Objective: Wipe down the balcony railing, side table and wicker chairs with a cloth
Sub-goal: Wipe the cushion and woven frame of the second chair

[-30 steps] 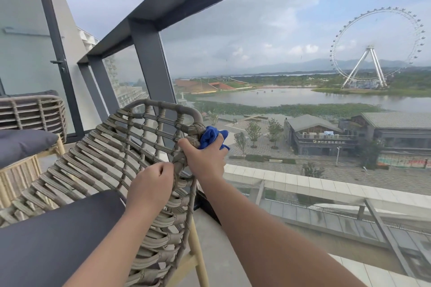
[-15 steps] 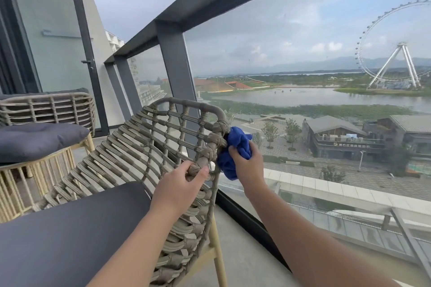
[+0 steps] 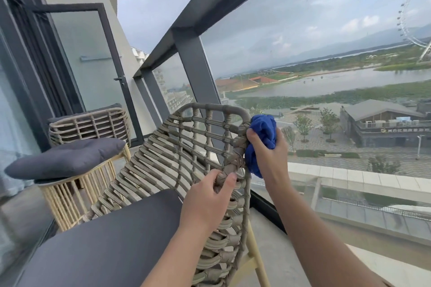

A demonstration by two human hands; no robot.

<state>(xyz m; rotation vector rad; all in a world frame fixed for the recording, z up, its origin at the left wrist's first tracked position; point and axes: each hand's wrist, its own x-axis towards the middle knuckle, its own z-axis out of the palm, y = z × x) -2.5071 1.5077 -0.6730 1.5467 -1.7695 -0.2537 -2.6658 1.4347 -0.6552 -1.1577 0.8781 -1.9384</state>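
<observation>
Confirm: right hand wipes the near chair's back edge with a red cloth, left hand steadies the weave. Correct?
Not quite: the head view shows a blue cloth, not red. The right hand wipes the near chair with it; the left hand steadies the weave.

We see bright, overcast daylight, soft shadows, wide-angle bending at the edges, and slight blur lower left.

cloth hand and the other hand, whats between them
Head view: only the chair's wrapped edge. The left hand grips it; the right hand presses the blue cloth against it.
</observation>
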